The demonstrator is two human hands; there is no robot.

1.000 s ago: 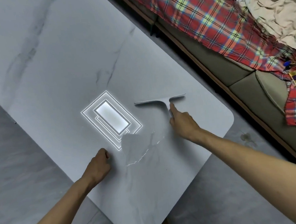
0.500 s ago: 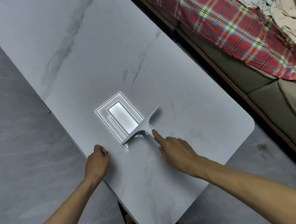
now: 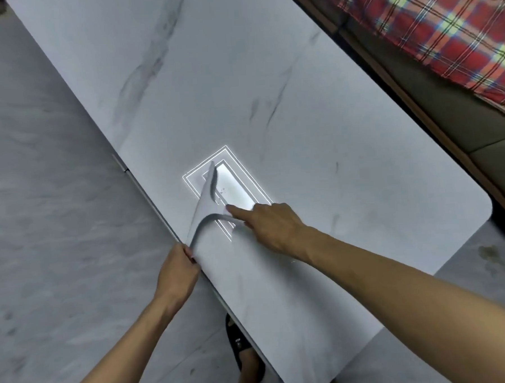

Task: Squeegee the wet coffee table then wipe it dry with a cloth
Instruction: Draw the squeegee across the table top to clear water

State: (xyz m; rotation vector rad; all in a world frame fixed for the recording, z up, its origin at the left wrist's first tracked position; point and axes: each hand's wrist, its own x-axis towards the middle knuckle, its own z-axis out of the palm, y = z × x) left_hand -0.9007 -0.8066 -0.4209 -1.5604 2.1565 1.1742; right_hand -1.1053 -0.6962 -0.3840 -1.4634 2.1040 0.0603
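Right hand point(image 3: 273, 228) grips squeegee point(image 3: 204, 201) beside coffee table point(image 3: 300, 124) edge; left hand point(image 3: 178, 273) clutches that edge.

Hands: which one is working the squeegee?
The right hand, index finger along the squeegee handle; the left hand only rests at the table edge.

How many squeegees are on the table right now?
1. The squeegee is on the coffee table, across the lamp reflection, its handle in the right hand, blade end near the left hand at the table's edge. Motion blur; no second one shows.
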